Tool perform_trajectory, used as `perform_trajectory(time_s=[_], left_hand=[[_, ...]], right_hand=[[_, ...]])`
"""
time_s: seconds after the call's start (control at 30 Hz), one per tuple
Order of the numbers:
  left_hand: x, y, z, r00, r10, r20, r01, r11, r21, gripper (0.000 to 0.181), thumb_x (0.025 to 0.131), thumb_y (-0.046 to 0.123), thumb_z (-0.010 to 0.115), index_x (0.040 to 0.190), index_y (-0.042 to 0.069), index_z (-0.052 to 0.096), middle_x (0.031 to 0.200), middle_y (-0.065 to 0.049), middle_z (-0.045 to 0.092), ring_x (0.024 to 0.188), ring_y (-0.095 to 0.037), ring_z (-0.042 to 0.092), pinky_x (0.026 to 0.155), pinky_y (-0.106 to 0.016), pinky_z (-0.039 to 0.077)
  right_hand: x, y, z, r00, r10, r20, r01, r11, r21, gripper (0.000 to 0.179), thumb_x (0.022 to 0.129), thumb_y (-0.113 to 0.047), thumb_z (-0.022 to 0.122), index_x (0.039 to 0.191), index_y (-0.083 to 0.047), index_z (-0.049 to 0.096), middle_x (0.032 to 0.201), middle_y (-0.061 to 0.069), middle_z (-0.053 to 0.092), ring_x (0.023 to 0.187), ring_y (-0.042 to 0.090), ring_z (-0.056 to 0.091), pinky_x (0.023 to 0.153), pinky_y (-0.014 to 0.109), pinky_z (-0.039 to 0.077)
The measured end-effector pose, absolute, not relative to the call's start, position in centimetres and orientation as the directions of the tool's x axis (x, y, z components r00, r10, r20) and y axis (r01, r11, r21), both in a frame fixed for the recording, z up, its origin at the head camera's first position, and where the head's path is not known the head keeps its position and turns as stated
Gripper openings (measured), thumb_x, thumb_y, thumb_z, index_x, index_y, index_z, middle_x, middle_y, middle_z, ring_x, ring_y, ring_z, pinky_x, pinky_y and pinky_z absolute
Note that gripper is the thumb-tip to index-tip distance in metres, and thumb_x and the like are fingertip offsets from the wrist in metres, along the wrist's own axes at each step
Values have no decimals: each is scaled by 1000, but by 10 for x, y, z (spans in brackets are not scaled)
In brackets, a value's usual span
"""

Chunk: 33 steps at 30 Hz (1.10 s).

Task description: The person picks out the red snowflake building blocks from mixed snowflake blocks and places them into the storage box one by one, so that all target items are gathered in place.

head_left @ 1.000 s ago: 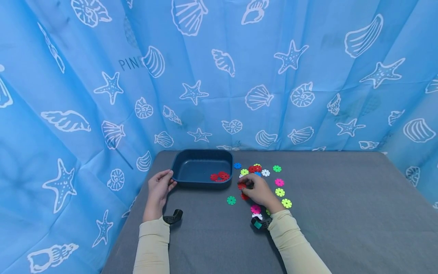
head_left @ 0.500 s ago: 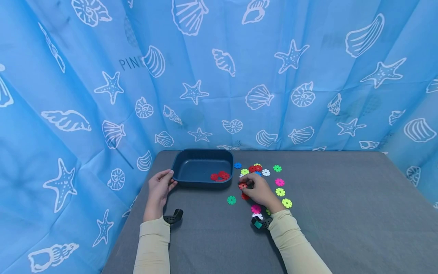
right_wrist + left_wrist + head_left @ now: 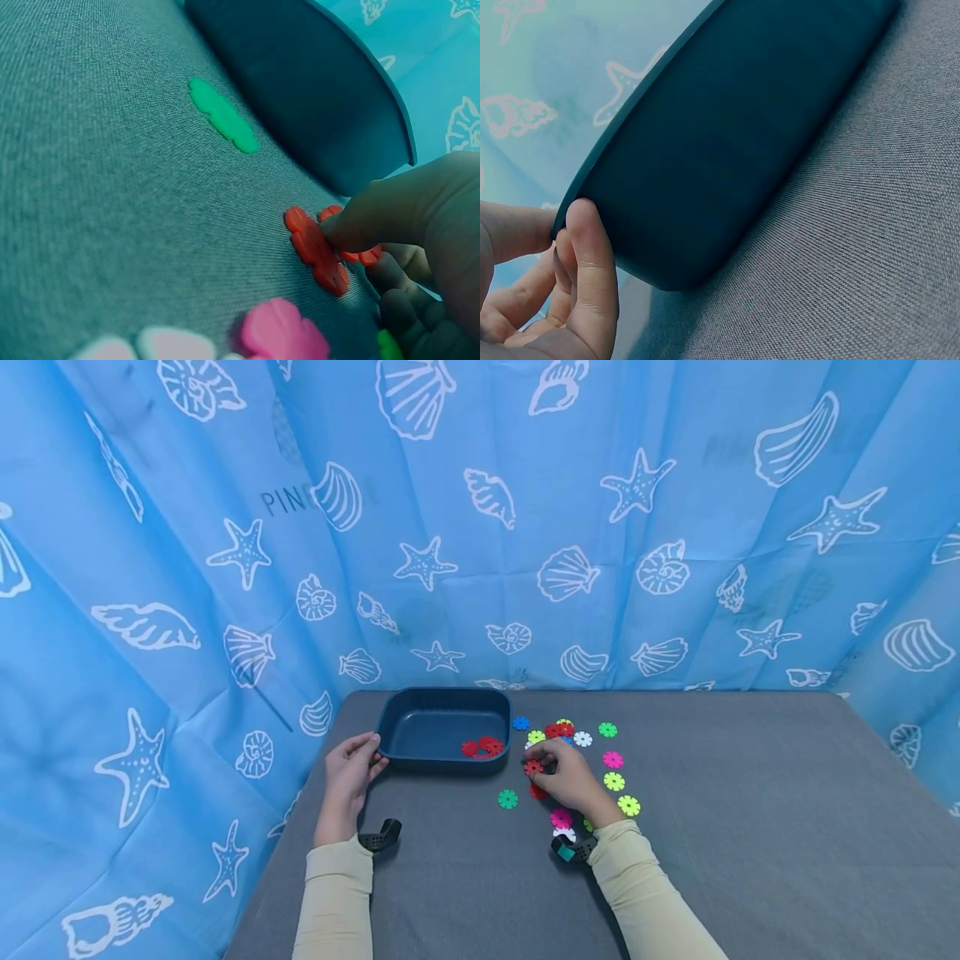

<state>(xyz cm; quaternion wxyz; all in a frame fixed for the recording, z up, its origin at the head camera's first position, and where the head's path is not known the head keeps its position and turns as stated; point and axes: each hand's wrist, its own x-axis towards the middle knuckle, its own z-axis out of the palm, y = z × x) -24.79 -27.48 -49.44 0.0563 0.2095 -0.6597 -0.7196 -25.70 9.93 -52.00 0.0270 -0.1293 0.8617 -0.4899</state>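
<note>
My left hand (image 3: pixel 349 781) pinches the near left corner of a dark blue plastic tub (image 3: pixel 442 765), thumb on the rim. In the left wrist view, the fingers (image 3: pixel 592 277) press the outside of the tub's wall (image 3: pixel 720 142). Several red notched discs (image 3: pixel 483 747) lie in the tub's near right corner. To the right of the tub, my right hand (image 3: pixel 572 781) pinches a red notched disc (image 3: pixel 533 767) between thumb and fingers, low over the table. Just under the thumb, in the right wrist view, another red disc (image 3: pixel 315 251) lies on the cloth.
Loose notched discs in several colours surround the right hand: green (image 3: pixel 507 799), pink (image 3: pixel 560 819), yellow (image 3: pixel 628 805), white (image 3: pixel 581 739) and blue (image 3: pixel 521 723). Grey cloth covers the table (image 3: pixel 750 793). A blue shell-patterned curtain (image 3: pixel 480 527) hangs behind it.
Both hands stay in nearly the same place. The red disc at my right fingertips has shifted slightly and shows more of its face. The tub has not moved.
</note>
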Motion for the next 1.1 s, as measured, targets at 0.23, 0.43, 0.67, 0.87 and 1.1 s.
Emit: perform_trajectory(time_s=[0.23,0.43,0.67,0.87,1.1], left_hand=[[-248,-274,-495,-904,-362,-229,-203,-109,973,42,108,27,64,143,4,60,123,-10,56,101,-17,59,85,-24,64],[-248,-275,-496,-903,-361,-232,-208,-103,973,43,108,28,64,144,5,59,122,-9,56,101,-18,59,86,-24,64],[-248,-274,-496,-904,-365,-222,-200,-99,975,43,108,28,64,144,5,60,121,-10,57,100,-17,60,85,-24,64],[-246,-274,-495,-906,-363,-219,-198,-95,976,43,109,28,63,144,4,59,124,-12,57,99,-16,60,85,-24,64],[-246,-273,-495,-907,-361,-217,-193,-101,976,42,108,28,64,143,4,60,122,-11,58,99,-15,61,85,-24,64]], right_hand=[[-257,100,-518,-964,-256,74,-198,501,-842,29,93,-2,78,121,-10,75,121,9,70,105,25,62,90,39,58],[-256,100,-517,-963,-261,64,-193,507,-840,29,94,-3,78,122,-9,75,118,9,71,101,23,62,87,37,57],[-255,100,-516,-963,-259,69,-197,506,-840,27,94,-4,78,121,-9,75,114,9,71,97,22,61,84,35,56],[-255,100,-516,-963,-258,78,-202,499,-843,26,94,-3,78,120,-9,75,108,8,70,92,21,58,79,33,55],[-255,100,-517,-962,-258,89,-210,492,-845,24,95,-3,76,118,-8,75,106,8,71,88,20,59,74,31,55]])
